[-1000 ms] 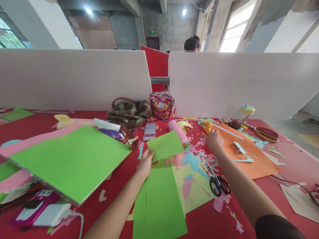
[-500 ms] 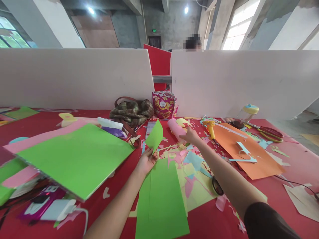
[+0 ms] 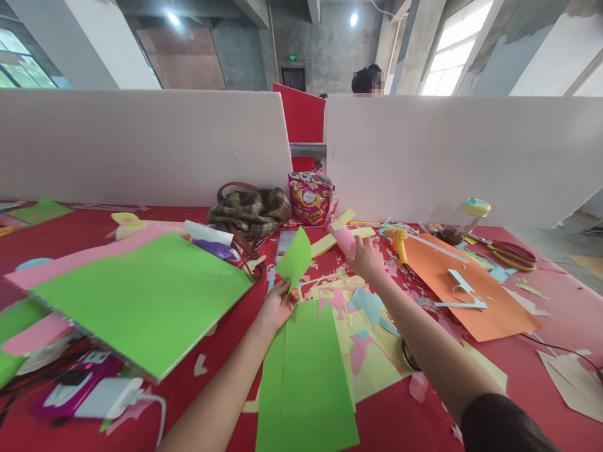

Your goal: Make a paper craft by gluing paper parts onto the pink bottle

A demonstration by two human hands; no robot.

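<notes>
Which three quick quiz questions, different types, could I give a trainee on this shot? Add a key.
1. Multiple choice: what does the left hand hold?
a) the jar
b) a small piece of green paper
c) the orange paper

2. True or false: the right hand is on the pink roll, not on the yellow glue gun.

3. Fill in: the bag next to the snack packet has a ____ pattern.

Key: 1. b; 2. true; 3. plaid.
</notes>
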